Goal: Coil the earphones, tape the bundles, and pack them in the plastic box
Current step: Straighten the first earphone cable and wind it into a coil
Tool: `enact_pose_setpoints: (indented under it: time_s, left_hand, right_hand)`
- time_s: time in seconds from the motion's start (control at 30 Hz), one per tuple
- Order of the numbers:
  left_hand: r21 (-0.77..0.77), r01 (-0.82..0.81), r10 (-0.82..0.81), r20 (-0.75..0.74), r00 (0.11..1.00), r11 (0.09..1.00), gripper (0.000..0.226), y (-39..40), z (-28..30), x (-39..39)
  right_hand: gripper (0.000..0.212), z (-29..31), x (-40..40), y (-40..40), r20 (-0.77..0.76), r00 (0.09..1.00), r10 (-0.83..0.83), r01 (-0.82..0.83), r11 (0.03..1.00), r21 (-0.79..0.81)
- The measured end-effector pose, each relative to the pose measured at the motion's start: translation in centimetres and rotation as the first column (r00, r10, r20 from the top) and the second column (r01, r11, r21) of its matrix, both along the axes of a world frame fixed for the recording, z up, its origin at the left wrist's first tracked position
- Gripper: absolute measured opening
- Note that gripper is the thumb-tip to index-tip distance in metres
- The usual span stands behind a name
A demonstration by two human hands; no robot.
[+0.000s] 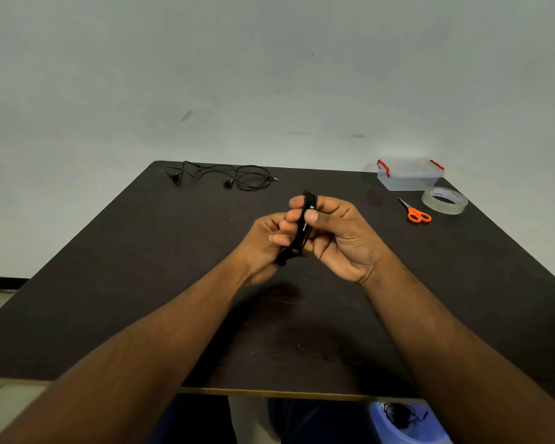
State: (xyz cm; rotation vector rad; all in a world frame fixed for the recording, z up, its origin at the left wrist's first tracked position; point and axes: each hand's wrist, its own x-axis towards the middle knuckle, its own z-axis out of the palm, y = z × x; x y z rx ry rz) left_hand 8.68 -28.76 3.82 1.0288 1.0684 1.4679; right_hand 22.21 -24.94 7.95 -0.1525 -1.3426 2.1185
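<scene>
A coiled black earphone bundle (305, 219) is wound around the fingers of my left hand (269, 241), held above the middle of the table. My right hand (340, 235) grips the coil from the right, its thumb pressing the cable and metal plug against the loops. A second black earphone (228, 177) lies loose and uncoiled at the far left of the table. The clear plastic box (409, 174) with red clips stands at the far right. A clear tape roll (445, 200) and orange-handled scissors (415, 213) lie beside it.
The dark table (141, 283) reaches to a pale wall behind. Its front edge runs just below my forearms. Under the table at the lower right a blue container (404, 424) holds more black cable.
</scene>
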Motion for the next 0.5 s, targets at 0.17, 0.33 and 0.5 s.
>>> enact_pose_setpoints:
  time_s: [0.17,0.33,0.5]
  left_hand:
    - [-0.018,-0.042,0.042,0.020,0.999,0.999,0.016,-0.4,-1.5,0.2]
    - [0.007,-0.036,0.036,-0.137,0.990,0.999,0.015,-1.1,-1.9,0.0]
    - [0.024,-0.067,0.069,-0.109,0.992,0.997,0.017,-1.3,-1.9,0.3]
  right_hand:
    - [0.020,-0.8,-0.2,1.1,-0.038,0.975,-0.219,0.219,0.976,-0.006]
    - [0.017,-1.9,-0.1,1.9,-0.025,0.958,-0.285,0.285,0.958,-0.015]
    - [0.015,-2.5,-0.1,2.5,-0.027,0.953,-0.302,0.300,0.952,-0.062]
